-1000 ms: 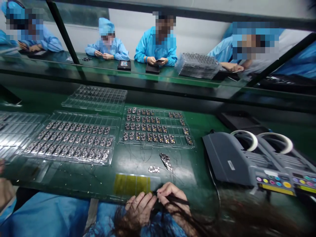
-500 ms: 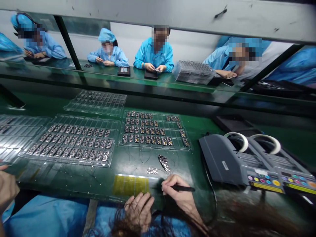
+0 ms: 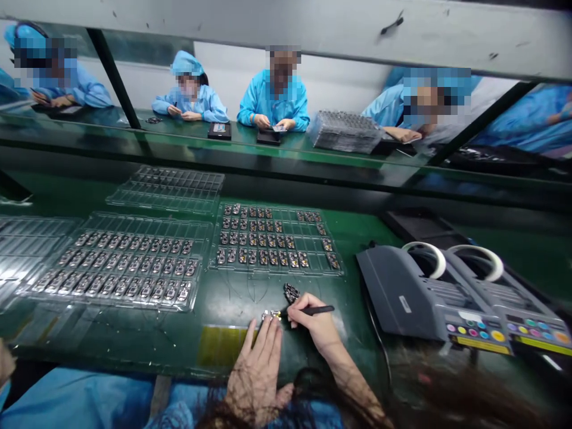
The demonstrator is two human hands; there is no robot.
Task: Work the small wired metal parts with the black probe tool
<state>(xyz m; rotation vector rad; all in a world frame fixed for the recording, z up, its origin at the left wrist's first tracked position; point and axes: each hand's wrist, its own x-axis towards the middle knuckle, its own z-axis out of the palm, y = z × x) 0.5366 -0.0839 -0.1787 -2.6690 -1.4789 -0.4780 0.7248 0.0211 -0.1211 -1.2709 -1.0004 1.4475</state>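
Observation:
My left hand (image 3: 261, 363) lies with fingers stretched out, its fingertips at the near edge of a small circuit board (image 3: 271, 314). In my right hand (image 3: 313, 322) is a slim black tool that looks like tweezers (image 3: 319, 310), gripped like a pen. Its tip is at the board's right end. Just beyond my right fingers sits a small pile of circuit boards (image 3: 291, 292), partly covered by the hand. A yellow film sheet (image 3: 223, 344) lies under and to the left of my left hand.
Clear plastic trays (image 3: 277, 271) with rows of circuit boards stand beyond my hands; another filled tray (image 3: 134, 304) is to the left. Two grey tape dispensers (image 3: 393, 292) stand at the right. Co-workers in blue (image 3: 272, 101) sit across the bench. Another person's hand (image 3: 5, 363) shows far left.
My left hand has moved forward from the film's edge to the small board. My right hand has moved forward and slightly left, bringing the tool's tip to the board.

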